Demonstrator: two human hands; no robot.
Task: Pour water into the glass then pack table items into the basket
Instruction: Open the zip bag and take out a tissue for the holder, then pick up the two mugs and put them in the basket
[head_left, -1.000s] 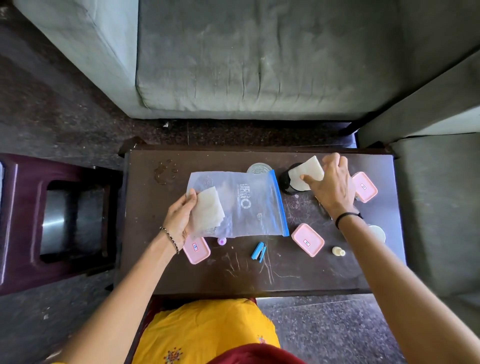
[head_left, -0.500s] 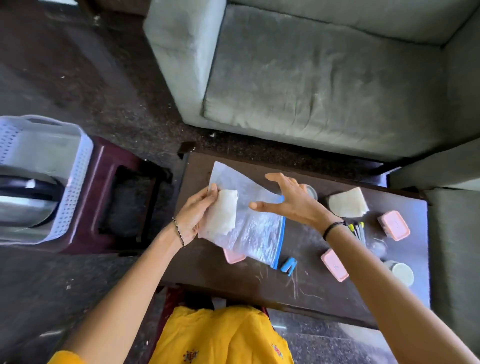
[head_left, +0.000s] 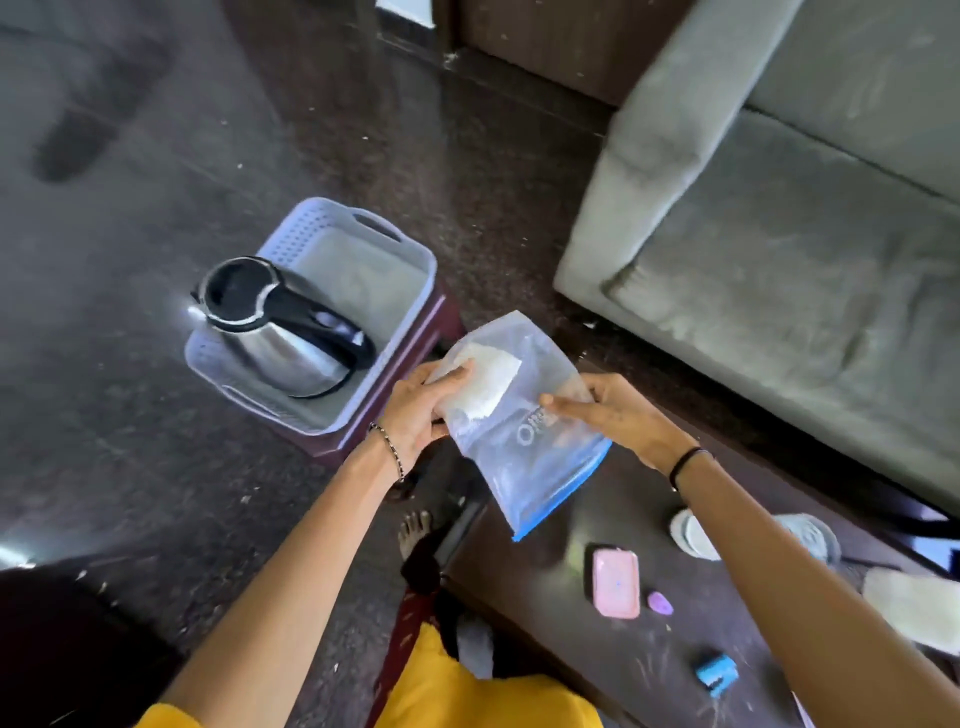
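Grey sofa (head_left: 779, 249) fills the upper right, dark floor (head_left: 156, 156) spreads across the left, and the dark counter (head_left: 571, 639) sits low right. On a maroon stool (head_left: 395, 364) by the counter's left end stands the pale basket (head_left: 353, 249), a steel kettle (head_left: 280, 338) with a black lid and handle filling its near half. Between basket and counter, both hands are up in the air clamped on a clear plastic bag (head_left: 524, 457) with a blue zip edge: left hand (head_left: 421, 415) pinches the top corner over a white folded napkin (head_left: 488, 384), right hand (head_left: 618, 415) grips the opposite side. White print on the bag is too blurred to read. On the counter lie a pink lidded box (head_left: 616, 583), a small purple piece (head_left: 660, 604) just beside it, a blue clip (head_left: 717, 673) nearer the edge, and another white napkin (head_left: 914, 613) at far right. A bare foot (head_left: 415, 530) shows under the counter's corner.
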